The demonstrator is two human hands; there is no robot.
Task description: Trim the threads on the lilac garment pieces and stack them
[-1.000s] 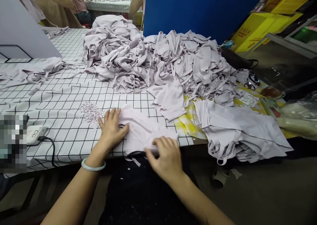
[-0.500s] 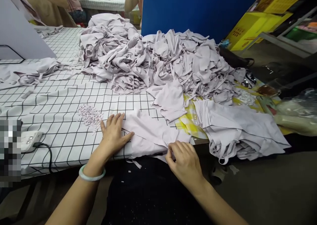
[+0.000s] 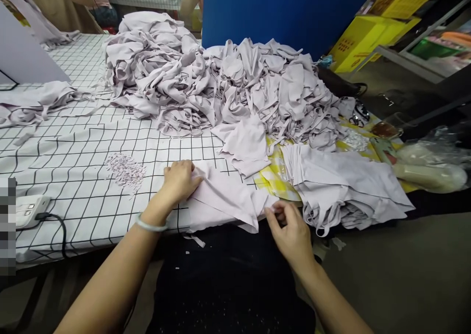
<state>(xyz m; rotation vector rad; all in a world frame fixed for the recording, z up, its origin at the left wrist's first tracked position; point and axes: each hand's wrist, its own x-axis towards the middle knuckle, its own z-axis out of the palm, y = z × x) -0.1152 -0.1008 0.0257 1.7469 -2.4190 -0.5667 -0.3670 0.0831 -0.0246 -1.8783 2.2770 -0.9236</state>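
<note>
A pale lilac fabric piece [image 3: 222, 199] lies flat at the table's front edge, with a fold running across it. My left hand [image 3: 179, 182], a pale bangle at its wrist, has its fingers curled over the piece's upper left corner, gripping the cloth. At the piece's right end, my right hand [image 3: 290, 226] pinches the edge between thumb and fingers. Just beyond it lies another lilac piece [image 3: 246, 145], close to the big heap. To the right of my right hand, a stack of similar pieces [image 3: 342, 182] with straps overhangs the table edge.
A large heap of lilac garments [image 3: 162, 74] fills the back of the checked tablecloth [image 3: 91, 187]. Small fabric snippets [image 3: 126, 172] are piled on the left, near a white power adapter [image 3: 31, 211] with a black cable. A blue panel [image 3: 279, 15] stands behind.
My left hand has gone from lying spread on the cloth to curling around its corner. My right hand has shifted right along the piece to its end. The view has turned slightly.
</note>
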